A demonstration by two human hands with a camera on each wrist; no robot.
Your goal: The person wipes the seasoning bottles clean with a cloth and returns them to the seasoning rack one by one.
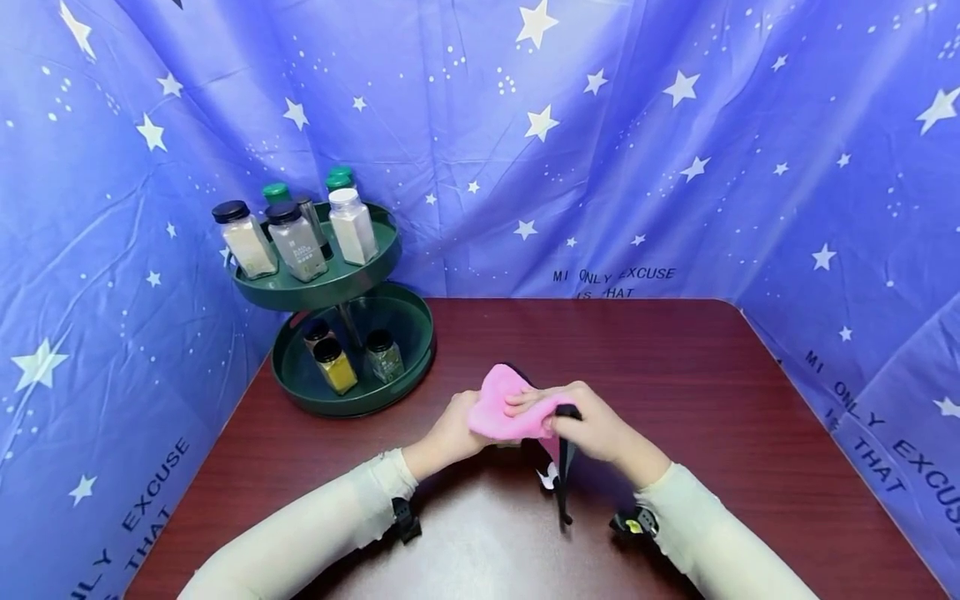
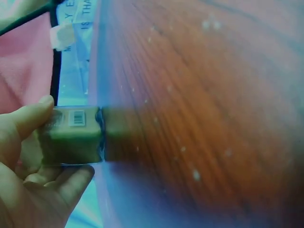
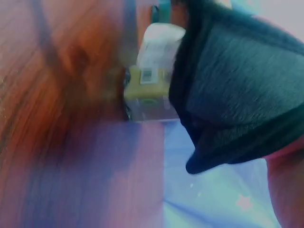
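Note:
In the head view my left hand and right hand meet over the middle of the table. A small clear spice jar with tan contents and a barcode label is held between the left thumb and fingers. My right hand grips a pink cloth with black edging, its fingers spread over the pink face and the thumb at the edge. The cloth hides most of the jar from above. In the right wrist view the cloth's grey side hangs beside the jar. A white tag sticks out from the cloth.
A two-tier dark green rack stands at the back left. Its upper tray bears several jars with black, white and green lids, among them a white-lidded jar. Three black-lidded jars are below, one yellow. Starry blue curtains surround the table.

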